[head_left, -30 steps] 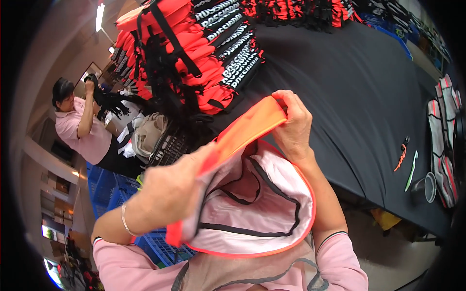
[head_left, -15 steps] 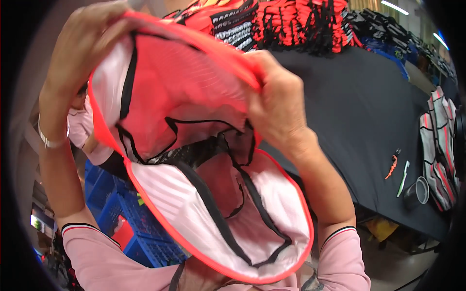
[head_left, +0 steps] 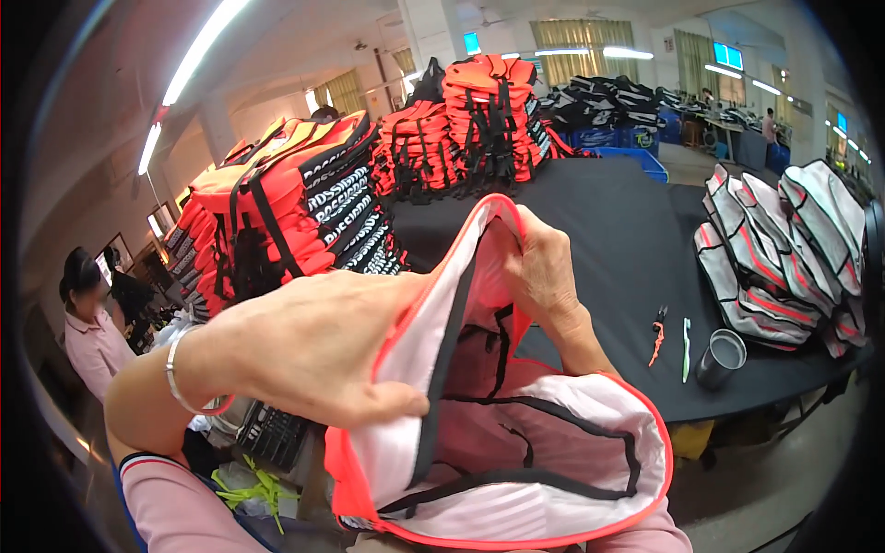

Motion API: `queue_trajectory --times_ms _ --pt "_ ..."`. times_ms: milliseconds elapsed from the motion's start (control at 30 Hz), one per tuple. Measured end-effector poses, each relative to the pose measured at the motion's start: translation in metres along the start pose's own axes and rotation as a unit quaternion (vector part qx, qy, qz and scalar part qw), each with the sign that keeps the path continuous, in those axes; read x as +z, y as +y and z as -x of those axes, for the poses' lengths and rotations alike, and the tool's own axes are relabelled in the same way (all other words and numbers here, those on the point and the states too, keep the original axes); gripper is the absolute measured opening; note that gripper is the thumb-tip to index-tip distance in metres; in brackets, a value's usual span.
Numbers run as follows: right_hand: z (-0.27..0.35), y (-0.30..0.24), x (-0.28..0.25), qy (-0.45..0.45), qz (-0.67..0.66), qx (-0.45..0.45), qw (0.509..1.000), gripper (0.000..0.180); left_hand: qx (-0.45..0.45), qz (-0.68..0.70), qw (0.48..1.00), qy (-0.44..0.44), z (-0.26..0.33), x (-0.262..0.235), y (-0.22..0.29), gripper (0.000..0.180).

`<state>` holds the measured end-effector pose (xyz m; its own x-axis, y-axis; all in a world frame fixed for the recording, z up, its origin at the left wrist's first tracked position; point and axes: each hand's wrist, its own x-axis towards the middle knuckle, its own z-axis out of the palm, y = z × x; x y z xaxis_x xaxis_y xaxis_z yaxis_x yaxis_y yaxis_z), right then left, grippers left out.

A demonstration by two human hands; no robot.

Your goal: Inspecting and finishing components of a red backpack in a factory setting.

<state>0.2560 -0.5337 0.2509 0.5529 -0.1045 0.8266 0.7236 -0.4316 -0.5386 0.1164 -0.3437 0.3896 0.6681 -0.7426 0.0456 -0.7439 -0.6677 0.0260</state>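
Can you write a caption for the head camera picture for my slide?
Left hand and right hand hold open an orange-edged vest shell beside a black table.

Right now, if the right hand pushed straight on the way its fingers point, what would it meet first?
Probably the stack of orange life vests up-left beyond the vest cover the right hand grips; depth is unclear.

The vest shell (head_left: 516,461) I hold is orange outside, white-lined, with black trim. Orange vests with black straps (head_left: 277,212) crowd the black table's (head_left: 608,230) far edge.
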Motion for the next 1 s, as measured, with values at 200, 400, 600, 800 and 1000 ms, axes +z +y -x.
queue_trajectory --times_ms 200,400,600,800,1000 --pt "-0.021 0.007 0.029 0.009 0.044 0.025 0.999 0.014 -0.245 -0.346 0.905 0.036 -0.008 -0.061 -0.086 0.019" --pt "-0.027 0.043 0.008 0.01 0.182 0.124 0.975 0.017 -0.19 -0.033 0.973 0.13 -0.02 -0.031 -0.064 0.06" --pt "-0.035 0.03 0.051 -0.061 0.163 0.11 0.979 0.015 -0.1 -0.049 0.994 0.006 0.003 0.015 0.003 0.043" --pt "-0.029 0.074 0.022 -0.084 0.014 0.002 0.996 0.023 -0.125 -0.028 0.979 0.16 0.041 -0.02 -0.078 0.025" --pt "-0.068 0.013 -0.051 -0.436 -0.196 0.016 0.878 0.072 -0.115 0.029 0.961 0.248 0.032 0.002 -0.11 0.025"
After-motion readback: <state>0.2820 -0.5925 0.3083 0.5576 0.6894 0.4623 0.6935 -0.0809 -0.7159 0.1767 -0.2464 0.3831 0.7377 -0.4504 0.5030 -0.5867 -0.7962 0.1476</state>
